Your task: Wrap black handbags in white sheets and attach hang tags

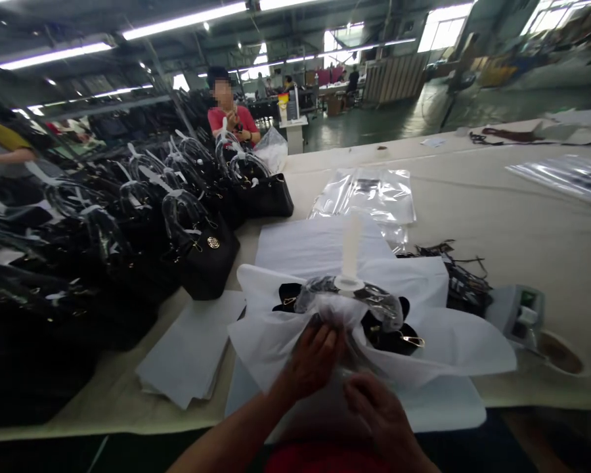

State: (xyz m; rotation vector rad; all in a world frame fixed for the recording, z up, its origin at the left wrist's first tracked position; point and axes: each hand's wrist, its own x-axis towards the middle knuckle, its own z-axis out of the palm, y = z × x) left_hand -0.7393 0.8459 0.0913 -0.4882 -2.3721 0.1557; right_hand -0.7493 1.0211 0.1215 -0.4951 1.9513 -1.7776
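Observation:
A black handbag (389,334) stands in front of me, wrapped around in white tissue paper (448,338). Clear plastic covers its handles (320,285), and a pale tag strip (350,249) sticks up from them. My left hand (315,355) is closed on the tissue paper at the bag's middle, below the handles. Its fingertips are partly hidden in the folds. Just right of it and nearer to me, my right hand (374,401) has curled fingers by the paper's front. Whatever lies between those fingers is hidden.
Many black handbags (207,259) crowd the table's left side. White sheets (192,355) lie beside them. Clear plastic bags (369,190) are behind the wrapped bag. Dark straps (465,279) and a tape dispenser (522,315) sit at right. A co-worker in red (234,118) stands beyond the table.

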